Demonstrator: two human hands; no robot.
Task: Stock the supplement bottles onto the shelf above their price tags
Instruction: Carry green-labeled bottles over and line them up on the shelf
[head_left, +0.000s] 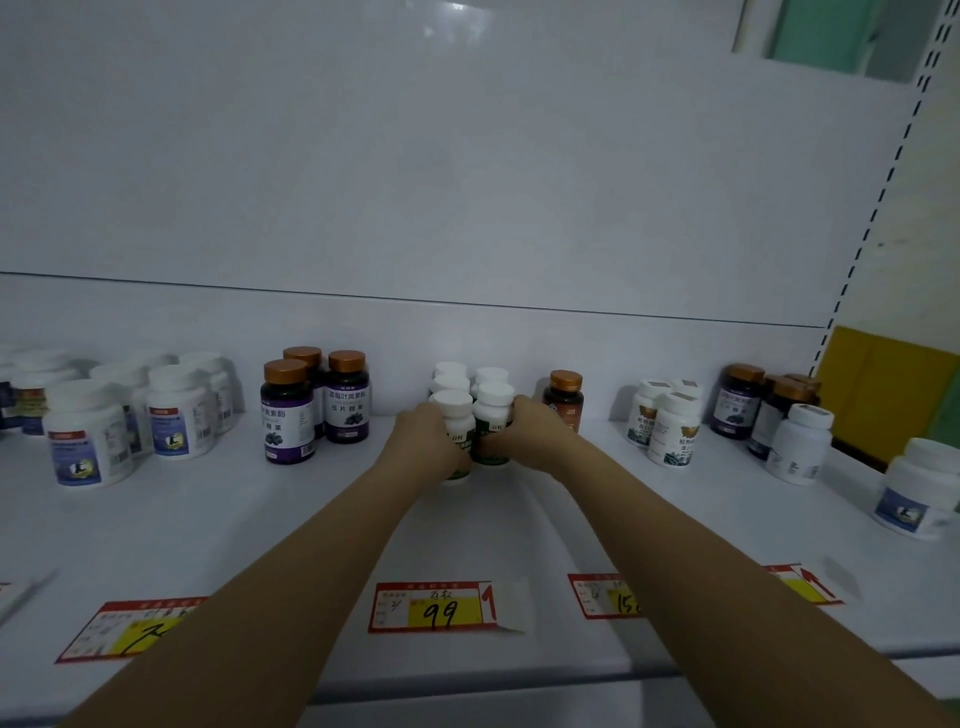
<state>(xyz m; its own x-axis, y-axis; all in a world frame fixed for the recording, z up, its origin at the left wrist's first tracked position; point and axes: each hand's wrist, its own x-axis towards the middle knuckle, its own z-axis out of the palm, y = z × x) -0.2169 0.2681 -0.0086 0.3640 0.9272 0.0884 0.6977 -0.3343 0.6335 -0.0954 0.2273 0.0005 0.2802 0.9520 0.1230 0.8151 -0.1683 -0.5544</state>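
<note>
Two rows of white-capped bottles with green labels stand mid-shelf, in line with the "99" price tag (441, 607). My left hand (423, 441) grips the front left bottle (454, 415). The front right bottle (493, 415) is held by my right hand (537, 434). Both bottles stand upright, touching each other, with more of the same kind (452, 376) behind them.
Purple-labelled brown bottles (314, 402) stand left of my hands, large white tubs (88, 434) further left. A brown bottle (563, 397) stands just right, then white bottles (670, 426), dark bottles (740, 400) and a white tub (922, 488). More price tags (605, 595) line the shelf's front edge.
</note>
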